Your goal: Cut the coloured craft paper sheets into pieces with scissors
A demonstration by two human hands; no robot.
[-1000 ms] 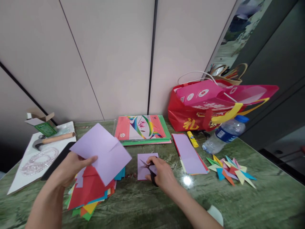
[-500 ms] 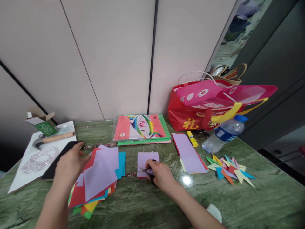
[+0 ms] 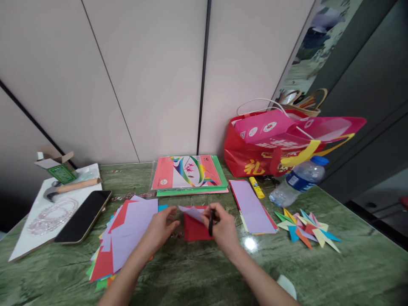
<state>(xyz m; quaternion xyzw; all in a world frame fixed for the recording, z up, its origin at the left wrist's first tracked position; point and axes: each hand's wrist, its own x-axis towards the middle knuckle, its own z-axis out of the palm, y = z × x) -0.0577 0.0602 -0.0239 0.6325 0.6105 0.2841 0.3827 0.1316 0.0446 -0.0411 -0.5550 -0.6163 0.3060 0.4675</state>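
Note:
In the middle of the table, a purple paper square (image 3: 193, 213) is lifted and tilted above a red paper square (image 3: 196, 232) lying flat. My right hand (image 3: 225, 231) is closed on black-handled scissors (image 3: 211, 223), and its fingers also pinch the purple sheet's right side. The scissors' blades are hidden. My left hand (image 3: 159, 228) is just left of the purple sheet, thumb and fingers apart, with nothing in it. Its forearm passes over part of a loose stack of coloured paper squares (image 3: 137, 216).
Paper packs (image 3: 191, 174) lie behind my hands. To the right are paper strips (image 3: 253, 208), a glue stick (image 3: 256, 187), a bottle (image 3: 298, 180), a red bag (image 3: 242, 148) and folded paper pieces (image 3: 307, 229). A phone (image 3: 84, 216) and a hammer (image 3: 73, 187) are left.
My left hand has moved right, from over the phone to beside the middle sheets. My right hand has raised the purple square, uncovering the red one, and the scissors have turned in its grip.

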